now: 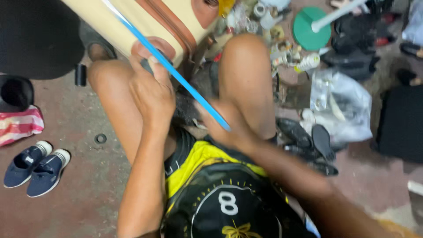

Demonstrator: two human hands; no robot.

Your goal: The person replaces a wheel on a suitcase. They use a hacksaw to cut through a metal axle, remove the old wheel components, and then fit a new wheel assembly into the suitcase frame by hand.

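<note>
Fingers [152, 66] curled, pinching blue strip [176, 75]

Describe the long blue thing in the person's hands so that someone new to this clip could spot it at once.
Start at the cream suitcase with brown trim propped at the top, above the bare knees. A thin, straight, bright blue strip slants down from it between the left hand and right hand. Nothing else nearby is blue and rod-like.
</note>
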